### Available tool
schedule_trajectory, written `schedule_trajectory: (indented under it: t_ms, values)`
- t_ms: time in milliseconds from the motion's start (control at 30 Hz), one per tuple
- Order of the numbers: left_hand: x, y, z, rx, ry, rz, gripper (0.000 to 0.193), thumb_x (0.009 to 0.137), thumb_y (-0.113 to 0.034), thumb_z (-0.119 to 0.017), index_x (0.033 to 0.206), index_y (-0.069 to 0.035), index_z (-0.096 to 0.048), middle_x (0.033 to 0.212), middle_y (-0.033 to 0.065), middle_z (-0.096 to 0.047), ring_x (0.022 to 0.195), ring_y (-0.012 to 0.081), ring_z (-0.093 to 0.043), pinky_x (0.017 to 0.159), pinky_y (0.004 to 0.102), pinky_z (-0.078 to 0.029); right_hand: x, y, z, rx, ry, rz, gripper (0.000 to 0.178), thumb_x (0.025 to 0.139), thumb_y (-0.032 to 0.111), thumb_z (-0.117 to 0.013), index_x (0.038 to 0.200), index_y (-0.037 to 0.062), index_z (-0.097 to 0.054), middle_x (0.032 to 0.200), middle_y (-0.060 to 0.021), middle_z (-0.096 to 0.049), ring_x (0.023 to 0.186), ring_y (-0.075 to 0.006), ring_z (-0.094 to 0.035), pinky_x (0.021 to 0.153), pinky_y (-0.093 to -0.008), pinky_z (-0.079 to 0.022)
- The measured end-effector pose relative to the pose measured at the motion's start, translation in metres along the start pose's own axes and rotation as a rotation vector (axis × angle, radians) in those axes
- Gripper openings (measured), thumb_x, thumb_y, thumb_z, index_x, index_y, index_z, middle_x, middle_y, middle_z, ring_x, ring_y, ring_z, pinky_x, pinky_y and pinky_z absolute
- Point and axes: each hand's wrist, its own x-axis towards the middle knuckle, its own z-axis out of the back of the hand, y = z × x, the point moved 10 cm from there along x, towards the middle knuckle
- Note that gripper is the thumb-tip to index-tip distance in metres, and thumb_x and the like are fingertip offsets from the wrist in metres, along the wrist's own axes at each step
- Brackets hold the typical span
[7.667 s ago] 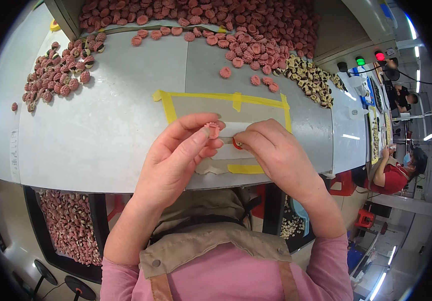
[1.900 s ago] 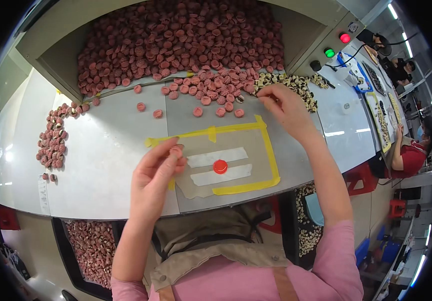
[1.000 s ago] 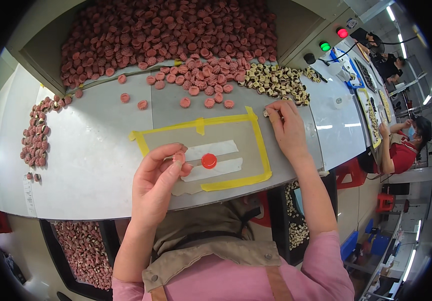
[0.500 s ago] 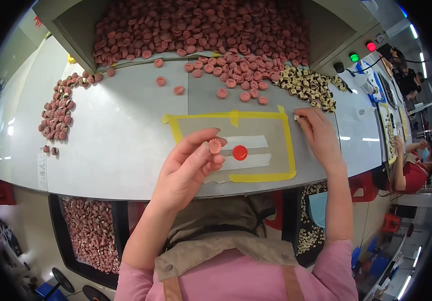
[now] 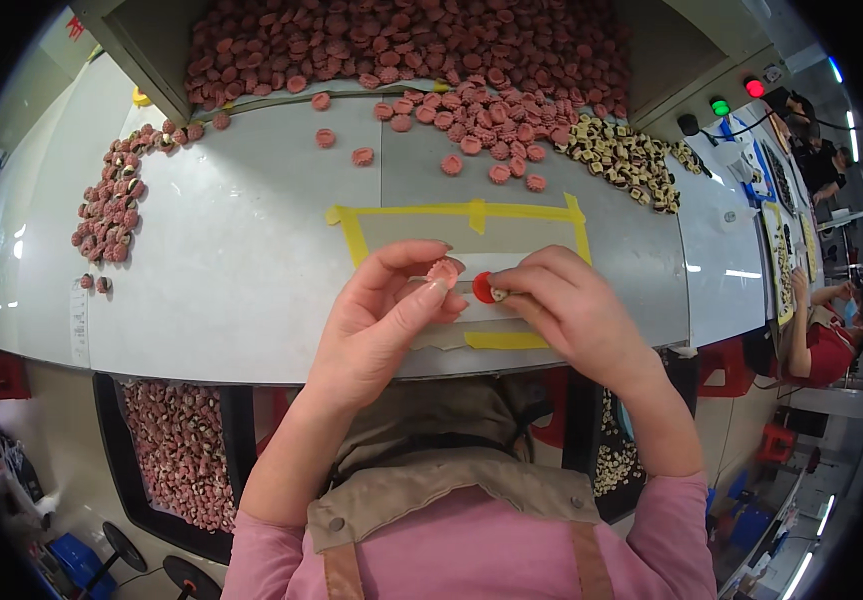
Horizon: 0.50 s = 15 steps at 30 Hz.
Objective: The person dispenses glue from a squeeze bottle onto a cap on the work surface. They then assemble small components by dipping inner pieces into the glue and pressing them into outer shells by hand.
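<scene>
My left hand [image 5: 386, 320] pinches a small pink ridged cap [image 5: 442, 270] between thumb and forefinger. My right hand [image 5: 571, 310] holds a small cream-coloured piece [image 5: 500, 295] in its fingertips, right against a red disc [image 5: 482, 288] that lies on the white strip. Both hands meet over a rectangle marked out in yellow tape [image 5: 471, 215] on the grey worktable [image 5: 241, 260]. Whether the cream piece touches the red disc I cannot tell.
A big heap of pink caps [image 5: 401, 50] fills the bin at the back and spills onto the table. A smaller pink pile [image 5: 116, 200] lies at the left, cream pieces [image 5: 626, 160] at the right. A crate of caps [image 5: 181, 450] sits below the table. Another person [image 5: 831, 340] works at the right.
My right hand has come back from the table's right side to the red disc, carrying a cream piece. My left hand has kept the pink cap and shifted slightly toward the disc.
</scene>
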Motion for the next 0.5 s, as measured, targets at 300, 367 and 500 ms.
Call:
schedule_trajectory:
  t_ms: [300,367,500]
  values:
    - [-0.005,0.003,-0.003,0.034,0.018,-0.02,0.03,0.088,-0.006,-0.056,0.117,-0.002,-0.05,0.107,0.0058,-0.055,0.091,0.0118,-0.058,0.083,0.0256,-0.047,-0.002,0.005,-0.015,-0.126,-0.012,0.029,0.018,0.075,0.007,-0.065,0.092,0.0046,-0.063,0.082,-0.0072,-0.055,0.077,-0.0242,-0.055,0.066,-0.0345,-0.047]
    - [-0.002,0.005,-0.005,0.018,0.01,-0.012,0.03,0.088,-0.006,-0.056,0.118,-0.002,-0.05,0.107,0.0059,-0.055,0.092,0.0117,-0.058,0.083,0.0255,-0.047,-0.001,0.006,-0.014,-0.119,-0.002,0.061,0.018,0.074,0.006,-0.065,0.092,0.0047,-0.063,0.083,-0.0073,-0.055,0.077,-0.0239,-0.055,0.066,-0.0343,-0.047]
    - [0.0,0.003,-0.003,0.045,-0.022,-0.038,0.031,0.089,-0.008,-0.056,0.118,-0.002,-0.051,0.106,0.0061,-0.056,0.092,0.0123,-0.057,0.082,0.0259,-0.047,0.001,0.006,-0.013,-0.105,0.037,0.098,0.019,0.073,0.005,-0.064,0.092,0.0045,-0.063,0.084,-0.0077,-0.056,0.077,-0.0251,-0.055,0.067,-0.0348,-0.047]
